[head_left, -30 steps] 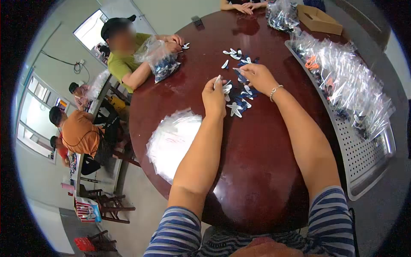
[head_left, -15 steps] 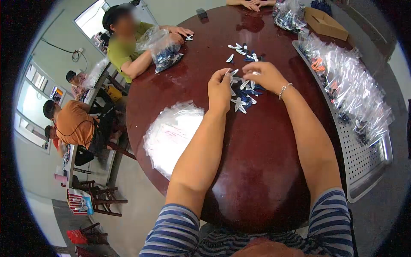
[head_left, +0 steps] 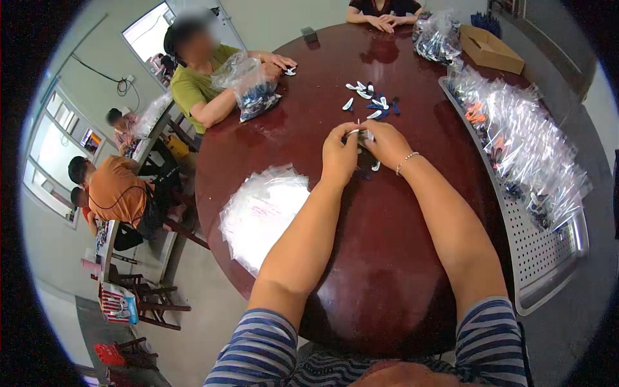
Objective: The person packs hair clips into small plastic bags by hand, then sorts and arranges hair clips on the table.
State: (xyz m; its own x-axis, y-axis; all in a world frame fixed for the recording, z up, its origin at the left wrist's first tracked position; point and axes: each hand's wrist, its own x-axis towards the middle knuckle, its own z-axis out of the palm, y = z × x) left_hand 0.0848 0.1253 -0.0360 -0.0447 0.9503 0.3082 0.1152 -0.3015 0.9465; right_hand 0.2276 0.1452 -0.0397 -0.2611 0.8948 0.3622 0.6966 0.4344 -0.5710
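Note:
On the dark red table, my left hand and my right hand meet, their fingertips closed on small white hair clips. How many clips each hand has is hidden by the fingers. Just beyond my hands lies a loose group of white and navy hair clips. A single white clip shows under my right hand; other clips below the fingers are mostly covered. To the left of my left forearm a stack of clear plastic bags with red print lies fanned out.
A perforated metal tray heaped with filled clear bags runs along the right. An open cardboard box and a stuffed bag stand at the back right. Across the table, a person in green has a bag of clips.
My hands have come together, with the right hand shifting left and down. The clips beneath are now more covered by the hands. The whole view has shifted slightly.

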